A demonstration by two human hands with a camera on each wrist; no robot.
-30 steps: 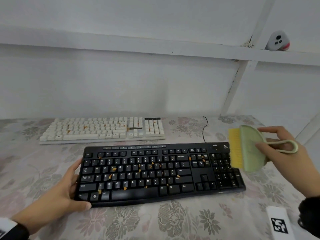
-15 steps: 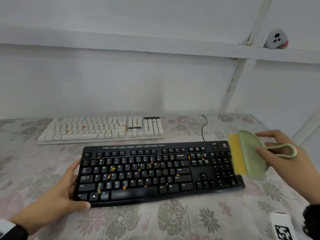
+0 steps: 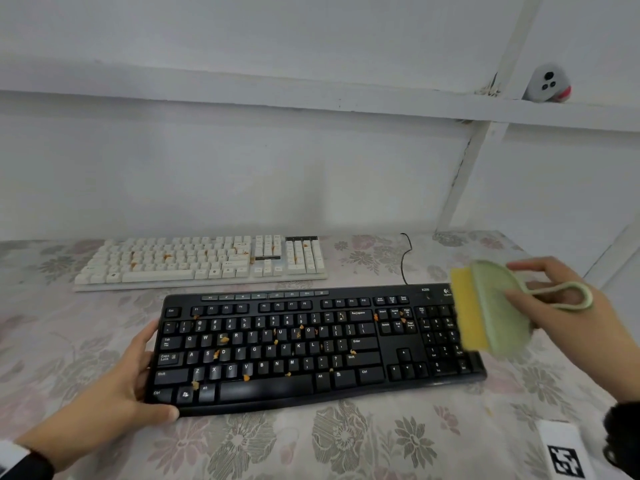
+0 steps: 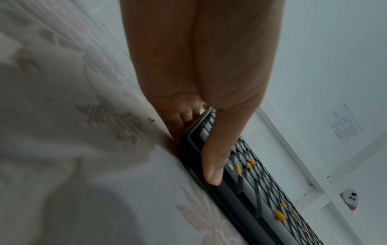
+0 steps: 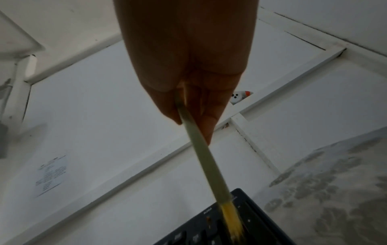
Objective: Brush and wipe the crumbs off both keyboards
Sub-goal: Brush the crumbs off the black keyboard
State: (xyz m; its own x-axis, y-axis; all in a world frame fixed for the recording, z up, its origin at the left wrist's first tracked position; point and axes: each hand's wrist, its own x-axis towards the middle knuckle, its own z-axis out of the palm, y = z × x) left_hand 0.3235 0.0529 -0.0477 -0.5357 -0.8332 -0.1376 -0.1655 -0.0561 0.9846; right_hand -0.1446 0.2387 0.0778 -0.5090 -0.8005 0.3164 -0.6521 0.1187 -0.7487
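A: Status on the black keyboard (image 3: 311, 344)?
B: Flat on the floral-cloth surface (image 3: 346, 445), near edge, long side left to right. Orange crumbs (image 3: 224, 339) scattered over the letter keys, a few more by Backspace and the nav block.
A: Left hand (image 3: 114, 396)?
B: Clamped on the keyboard's left end. Thumb (image 4: 213, 165) lying along the front lip, fingers (image 4: 184, 116) wrapped round the end edge, per the left wrist view. Wrist low on the cloth.
A: Right hand (image 3: 568, 306)?
B: Gripping the brush (image 3: 498, 306). Pale green body, yellow bristles (image 3: 465, 306), looped green handle (image 3: 568, 296) showing against the palm. Thumb on the near face, fingers over the top.
A: Brush position?
B: Over the numpad end, bristles pointing left. Contact with the keys: cannot tell, blurred in the head view. Right wrist view: bristles (image 5: 232, 222) right at the back corner near the K200 label, also smeared.
A: White keyboard (image 3: 204, 261)?
B: Behind the black one, toward the wall, offset left, apart from it. Orange crumbs on its keys too. No hand on it.
A: Anything else?
B: Black cable (image 3: 407, 258) running back from the black keyboard's rear edge. White card with a square black marker (image 3: 564, 455) at front right of the surface. Small grey device with a red patch (image 3: 547, 84) on the wall ledge, upper right.
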